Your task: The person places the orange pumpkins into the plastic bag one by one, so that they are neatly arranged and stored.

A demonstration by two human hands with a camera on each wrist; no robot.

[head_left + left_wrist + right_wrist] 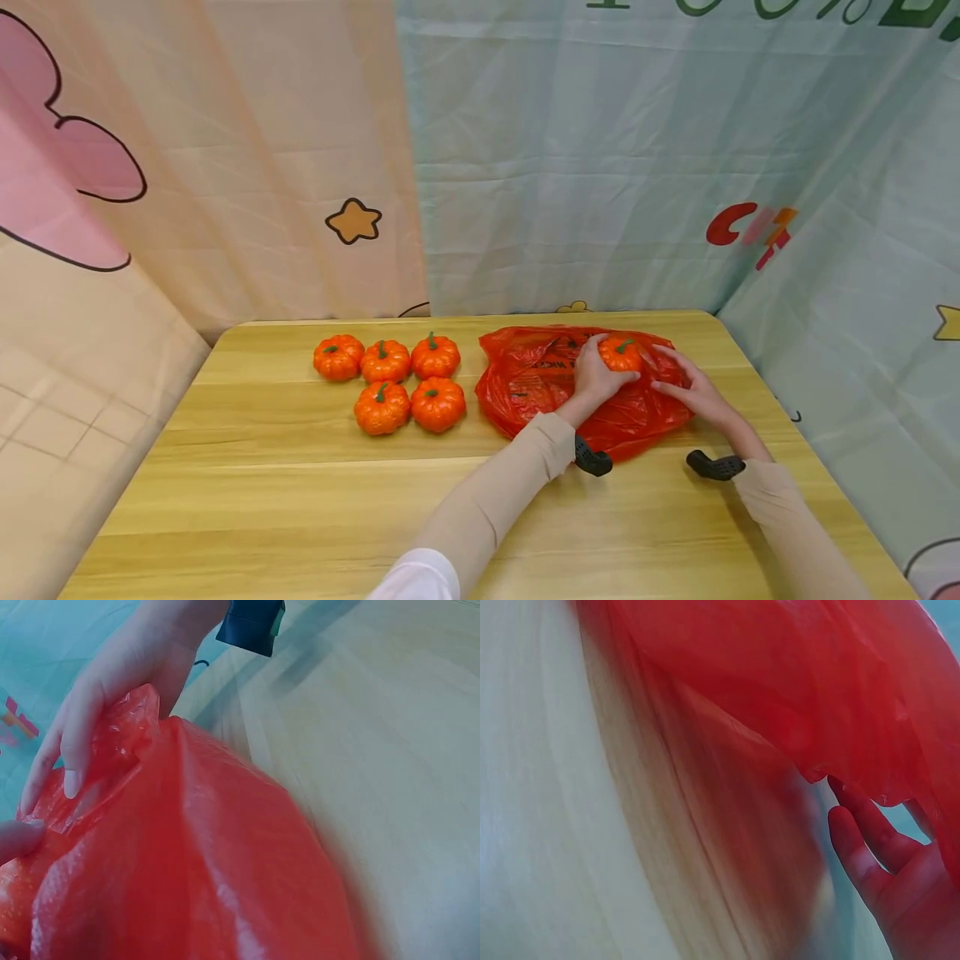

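Note:
My left hand [596, 375] grips a small orange pumpkin [621, 354] with a green stem, over the red plastic bag [517, 375]. In the left wrist view, a thumb [16, 838] lies on the pumpkin [11, 900], which the bag [225, 862] partly hides. My right hand [701, 396] is at the bag's right side, its thumb and fingers spread apart against the plastic. The right wrist view shows this hand [907, 877] beside the hanging bag [780, 682], some fingers partly hidden by it.
Several more orange pumpkins stand left of the bag in two rows, one of them [438, 405] at the front right. The wooden table [300, 517] meets printed curtains [525, 208] at its back and right side.

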